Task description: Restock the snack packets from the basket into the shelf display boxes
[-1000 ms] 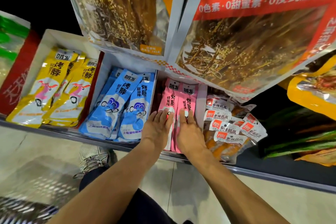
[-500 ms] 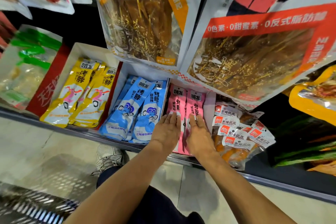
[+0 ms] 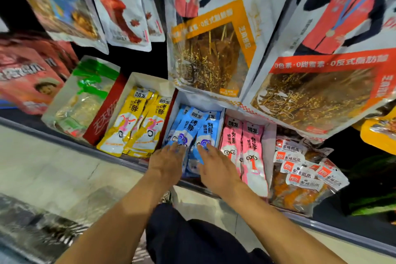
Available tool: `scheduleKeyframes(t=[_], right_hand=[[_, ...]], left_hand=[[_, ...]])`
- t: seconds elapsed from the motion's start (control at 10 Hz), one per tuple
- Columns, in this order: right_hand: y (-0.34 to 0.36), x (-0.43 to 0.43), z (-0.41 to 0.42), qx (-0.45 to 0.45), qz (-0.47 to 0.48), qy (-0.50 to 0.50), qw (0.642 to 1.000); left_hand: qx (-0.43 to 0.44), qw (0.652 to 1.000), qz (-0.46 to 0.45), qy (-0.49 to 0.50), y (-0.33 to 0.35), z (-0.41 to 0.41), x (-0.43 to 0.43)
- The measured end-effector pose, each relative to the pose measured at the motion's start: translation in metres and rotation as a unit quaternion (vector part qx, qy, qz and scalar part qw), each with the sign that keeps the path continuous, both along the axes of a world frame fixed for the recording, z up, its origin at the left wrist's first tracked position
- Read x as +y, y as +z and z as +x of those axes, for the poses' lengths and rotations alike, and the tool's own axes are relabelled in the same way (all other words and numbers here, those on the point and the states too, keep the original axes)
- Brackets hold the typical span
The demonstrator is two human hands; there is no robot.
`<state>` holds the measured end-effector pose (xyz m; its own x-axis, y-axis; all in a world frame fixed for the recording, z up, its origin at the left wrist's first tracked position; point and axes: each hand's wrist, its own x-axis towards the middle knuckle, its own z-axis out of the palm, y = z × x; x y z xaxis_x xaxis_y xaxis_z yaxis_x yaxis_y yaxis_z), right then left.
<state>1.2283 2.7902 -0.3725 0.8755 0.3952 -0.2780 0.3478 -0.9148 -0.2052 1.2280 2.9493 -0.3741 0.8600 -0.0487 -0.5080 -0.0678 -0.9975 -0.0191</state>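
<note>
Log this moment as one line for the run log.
phase: straightening stock | left hand: open, fingertips on blue packets | right hand: open, fingertips on blue packets | location: middle display box

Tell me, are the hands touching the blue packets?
Cannot tell. The head view shows the left hand and right hand over the blue packets, but their fingers are blurred, hiding any contact or gap.

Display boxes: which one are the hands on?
The blue box, between the yellow box and pink box: left hand and right hand both lie on its blue packets.
</note>
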Motion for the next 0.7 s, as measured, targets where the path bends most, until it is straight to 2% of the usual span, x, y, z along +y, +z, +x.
scheduleKeyframes(t=[0.1, 0.2, 0.3, 0.5, 0.7], right_hand=[[-0.015, 0.011, -0.002, 0.043, -0.047, -0.006, 0.998], [-0.025, 0.022, 0.005, 0.011, -0.058, -0.018, 0.998], [-0.033, 0.027, 0.002, 0.021, -0.066, -0.024, 0.997], [-0.029, 0.028, 0.0, 0.043, -0.057, -0.052, 0.996], [-0.011, 0.03, -0.009, 0.021, -0.069, -0.021, 0.997]], left_hand=[[0.022, 0.999, -0.038, 0.016, -0.013, -0.001, 0.009], [-0.018, 1.0, -0.025, 0.004, -0.039, 0.008, 0.011], [-0.02, 1.0, -0.006, 0.021, -0.053, 0.004, 0.004], [-0.047, 0.993, -0.069, 0.078, -0.039, -0.001, 0.006], [-0.049, 0.991, -0.082, 0.093, -0.007, -0.013, 0.015]])
